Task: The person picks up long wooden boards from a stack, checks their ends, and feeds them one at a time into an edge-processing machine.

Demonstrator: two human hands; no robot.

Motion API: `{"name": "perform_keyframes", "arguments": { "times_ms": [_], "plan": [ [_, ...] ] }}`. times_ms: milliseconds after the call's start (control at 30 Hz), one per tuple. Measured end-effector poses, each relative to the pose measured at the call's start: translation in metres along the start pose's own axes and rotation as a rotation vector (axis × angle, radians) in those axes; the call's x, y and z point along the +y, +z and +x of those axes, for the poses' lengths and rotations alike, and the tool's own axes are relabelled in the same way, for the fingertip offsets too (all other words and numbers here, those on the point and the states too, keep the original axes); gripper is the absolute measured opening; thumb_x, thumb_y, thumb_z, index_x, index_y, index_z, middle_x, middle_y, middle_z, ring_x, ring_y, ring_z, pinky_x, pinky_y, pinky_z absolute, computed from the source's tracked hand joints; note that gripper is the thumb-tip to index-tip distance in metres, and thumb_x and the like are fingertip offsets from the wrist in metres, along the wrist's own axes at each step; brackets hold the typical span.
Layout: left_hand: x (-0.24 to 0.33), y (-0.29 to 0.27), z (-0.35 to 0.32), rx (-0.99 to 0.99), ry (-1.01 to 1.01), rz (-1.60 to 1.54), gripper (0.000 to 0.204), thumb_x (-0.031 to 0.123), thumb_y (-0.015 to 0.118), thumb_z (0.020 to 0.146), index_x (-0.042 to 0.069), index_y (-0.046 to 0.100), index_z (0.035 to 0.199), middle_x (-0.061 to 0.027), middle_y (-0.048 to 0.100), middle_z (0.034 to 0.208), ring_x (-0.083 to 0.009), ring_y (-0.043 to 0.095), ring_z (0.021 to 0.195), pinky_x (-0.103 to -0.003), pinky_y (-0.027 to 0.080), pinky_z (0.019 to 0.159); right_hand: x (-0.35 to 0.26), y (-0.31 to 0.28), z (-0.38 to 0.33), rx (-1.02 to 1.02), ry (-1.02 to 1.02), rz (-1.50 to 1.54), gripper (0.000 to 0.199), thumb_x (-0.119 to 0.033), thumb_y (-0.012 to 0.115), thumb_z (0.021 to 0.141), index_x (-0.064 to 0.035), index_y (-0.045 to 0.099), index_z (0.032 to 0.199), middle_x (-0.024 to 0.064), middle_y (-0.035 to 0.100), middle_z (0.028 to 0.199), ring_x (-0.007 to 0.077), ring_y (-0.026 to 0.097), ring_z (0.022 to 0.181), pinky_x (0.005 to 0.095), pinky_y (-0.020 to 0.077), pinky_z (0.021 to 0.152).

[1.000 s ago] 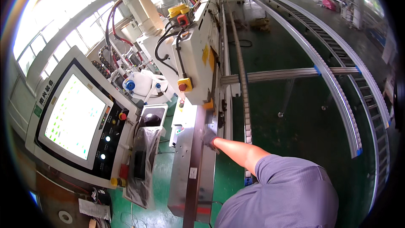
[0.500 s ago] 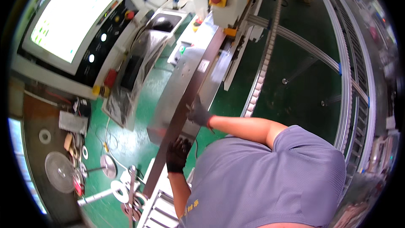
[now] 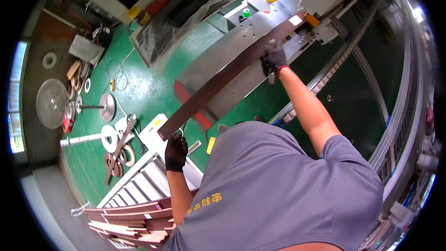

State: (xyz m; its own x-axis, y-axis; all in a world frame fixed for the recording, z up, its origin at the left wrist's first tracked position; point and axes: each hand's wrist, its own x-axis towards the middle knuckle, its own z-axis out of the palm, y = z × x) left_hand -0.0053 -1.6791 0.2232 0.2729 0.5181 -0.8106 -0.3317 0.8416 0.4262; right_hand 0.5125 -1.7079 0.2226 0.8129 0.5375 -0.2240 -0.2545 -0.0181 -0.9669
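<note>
A long, narrow dark-brown board (image 3: 223, 79) with a small white label near its far end lies slantwise along a grey metal work table (image 3: 204, 65). My right hand (image 3: 274, 59), in a dark glove with a red cuff, grips the board's right edge toward that far end. Beside the board's near end is my left hand (image 3: 176, 152), dark-gloved, its fingers curled and seemingly empty. Whether its fingertips touch the board is unclear. The near end of the board juts past the table's red-marked edge (image 3: 202, 122).
Below my left hand is a white slatted rack (image 3: 139, 183), with stacked brown boards (image 3: 134, 218) near it. Tape rolls (image 3: 109, 139) and a round-based stand (image 3: 107, 107) are on the green floor at left. A roller conveyor (image 3: 332, 69) runs along the right.
My view has turned toward the left. My left hand has shifted along the board to its near end, and my right arm is stretched farther forward. The board's near end now shows fully.
</note>
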Motion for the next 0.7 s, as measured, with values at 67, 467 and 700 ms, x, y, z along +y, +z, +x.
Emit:
{"name": "perform_keyframes", "arguments": {
  "times_ms": [67,467,700],
  "plan": [
    [0.003,0.003,0.004,-0.039,0.040,-0.034,0.032,0.039,0.057,0.095,0.009,0.065,0.102,-0.0047,0.065,0.086,-0.0182,0.060,0.076,-0.027,0.050,0.067,-0.005,-0.016,0.019,0.002,-0.004,-0.133,0.027,-0.015,0.059,0.089,-0.0096,0.040,0.108,0.0102,0.052,0.081,0.0212,0.055,0.062,0.0343,0.0468,0.050],
    [-0.027,0.070,0.075,-0.668,-0.177,-0.063,0.033,0.024,0.046,0.100,0.002,0.061,0.120,-0.0125,0.065,0.118,-0.0250,0.061,0.110,-0.038,0.051,0.090,0.079,0.031,-0.079,-0.308,0.111,-0.149,0.077,-0.012,0.058,0.087,-0.0037,0.009,0.147,0.0184,0.064,0.090,0.0204,0.061,0.065,0.0350,0.0492,0.054],
    [-0.018,0.120,0.035,-0.564,0.025,0.388,0.036,0.027,0.057,0.096,0.002,0.060,0.121,-0.0114,0.069,0.100,-0.0205,0.069,0.085,-0.032,0.056,0.075,0.072,0.087,-0.138,-0.312,-0.551,-0.733,0.059,-0.012,0.063,0.085,-0.0117,0.030,0.134,0.0108,0.057,0.070,0.0229,0.059,0.061,0.0364,0.0497,0.057]
  ]
}}
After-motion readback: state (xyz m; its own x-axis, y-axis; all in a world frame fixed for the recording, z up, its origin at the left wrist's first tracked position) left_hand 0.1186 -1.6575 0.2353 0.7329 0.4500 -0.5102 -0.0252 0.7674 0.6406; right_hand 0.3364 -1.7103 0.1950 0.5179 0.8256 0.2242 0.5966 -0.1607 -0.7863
